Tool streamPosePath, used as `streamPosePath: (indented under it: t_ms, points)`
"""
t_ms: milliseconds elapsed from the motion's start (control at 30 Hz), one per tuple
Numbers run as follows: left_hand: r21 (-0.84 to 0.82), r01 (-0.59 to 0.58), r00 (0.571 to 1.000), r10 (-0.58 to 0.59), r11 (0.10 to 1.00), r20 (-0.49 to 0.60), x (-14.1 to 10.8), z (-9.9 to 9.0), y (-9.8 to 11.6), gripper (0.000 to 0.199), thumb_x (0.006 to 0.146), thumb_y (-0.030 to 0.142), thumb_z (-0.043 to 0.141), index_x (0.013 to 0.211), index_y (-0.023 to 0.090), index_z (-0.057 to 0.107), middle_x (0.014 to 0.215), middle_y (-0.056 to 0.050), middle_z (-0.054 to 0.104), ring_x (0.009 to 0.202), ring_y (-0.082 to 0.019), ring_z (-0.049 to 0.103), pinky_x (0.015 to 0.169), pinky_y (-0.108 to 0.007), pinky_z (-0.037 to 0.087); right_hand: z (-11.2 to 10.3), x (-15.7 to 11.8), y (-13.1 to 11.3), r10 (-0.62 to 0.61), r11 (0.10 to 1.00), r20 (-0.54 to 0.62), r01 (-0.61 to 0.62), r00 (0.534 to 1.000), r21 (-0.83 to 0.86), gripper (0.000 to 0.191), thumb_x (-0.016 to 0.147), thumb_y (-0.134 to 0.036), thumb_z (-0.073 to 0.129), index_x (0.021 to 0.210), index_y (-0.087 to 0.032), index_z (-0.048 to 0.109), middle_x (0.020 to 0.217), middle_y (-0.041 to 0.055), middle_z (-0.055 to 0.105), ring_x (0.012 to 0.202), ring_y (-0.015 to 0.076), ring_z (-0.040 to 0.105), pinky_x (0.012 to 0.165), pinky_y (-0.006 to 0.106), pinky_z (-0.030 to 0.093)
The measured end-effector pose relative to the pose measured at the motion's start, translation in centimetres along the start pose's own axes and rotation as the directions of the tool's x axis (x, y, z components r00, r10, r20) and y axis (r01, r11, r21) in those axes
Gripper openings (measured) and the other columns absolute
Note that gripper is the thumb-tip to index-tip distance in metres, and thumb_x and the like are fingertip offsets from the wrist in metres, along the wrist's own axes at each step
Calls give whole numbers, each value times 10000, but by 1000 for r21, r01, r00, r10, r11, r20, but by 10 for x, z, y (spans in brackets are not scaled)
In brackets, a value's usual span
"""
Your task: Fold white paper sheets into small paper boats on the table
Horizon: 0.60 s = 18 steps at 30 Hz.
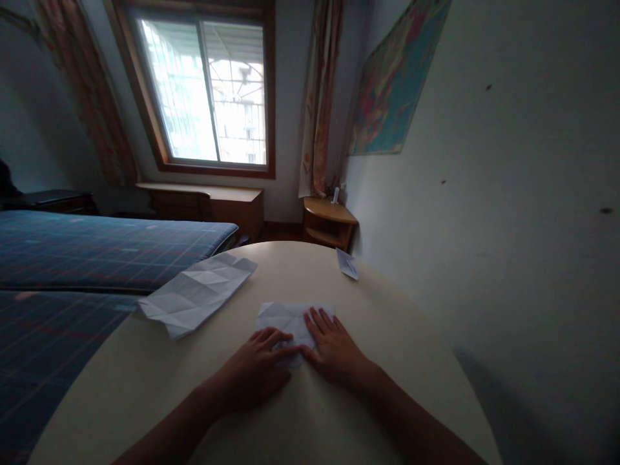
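A creased sheet of white paper [283, 316] lies flat on the round cream table [387, 336] in front of me. My right hand [334, 342] presses on its right side, palm down with the fingers spread. Over the near left part of the paper rests my left hand [264, 361]. Its fingers are slightly bent and apart, and its thumb reaches toward my right thumb. Both hands cover the sheet's near edge, so its full outline is hidden.
A larger creased white sheet [203, 290] lies at the table's left edge. A small folded paper [347, 263] sits at the far right edge. Beside the table on the left is a bed with a plaid cover [106, 252]; a white wall [508, 271] stands to the right.
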<state>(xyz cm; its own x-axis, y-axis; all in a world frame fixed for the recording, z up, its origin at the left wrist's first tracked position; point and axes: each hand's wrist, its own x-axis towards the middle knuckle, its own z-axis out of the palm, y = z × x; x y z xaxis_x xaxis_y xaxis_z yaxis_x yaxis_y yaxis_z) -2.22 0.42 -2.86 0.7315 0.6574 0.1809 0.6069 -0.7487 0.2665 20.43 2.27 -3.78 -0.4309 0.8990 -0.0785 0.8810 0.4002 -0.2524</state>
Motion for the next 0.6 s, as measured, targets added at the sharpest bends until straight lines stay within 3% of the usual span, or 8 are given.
streamPosePath:
  t_ms: [167,267,367,467,600]
  points:
    - [-9,-8,1000,8,1000,12,-1,0,-2,502,846,212,602,1331,313,519,1382,-42,521,1227,-270,475,1048,-473,426,-1,5,17,114,993,-6,-114,993,-2,758,961,-602,270,1542,-119,202,1604,115,122,1481,303,85,1183,511,113]
    - [20,-8,999,7,1000,43,0,-1,2,520,848,204,586,1351,303,498,1402,-50,508,1239,-288,468,1046,-502,424,-2,7,21,201,978,-108,-205,974,-30,696,974,-515,298,1526,-92,258,1595,130,171,1479,310,104,1182,526,89]
    - [54,-1,998,-3,999,65,2,-1,8,526,856,207,571,1368,292,483,1402,-70,508,1241,-298,469,1045,-515,420,-4,6,9,129,988,-197,-143,972,-63,645,970,-408,344,1514,-68,284,1595,132,169,1484,284,84,1194,491,56]
    - [60,9,997,-13,998,72,4,-1,11,537,844,190,575,1366,269,483,1379,-84,528,1226,-294,484,1043,-510,426,-2,0,-7,13,999,-110,-16,994,-27,613,977,-376,333,1517,-89,287,1595,114,183,1482,270,110,1194,465,125]
    - [-17,-31,998,32,999,56,3,-7,7,523,804,173,606,1313,254,520,1377,-68,538,1210,-270,505,1046,-472,441,2,-3,-12,7,1000,-13,-7,1000,18,595,1004,-402,271,1528,-120,263,1596,115,164,1475,290,132,1182,500,152]
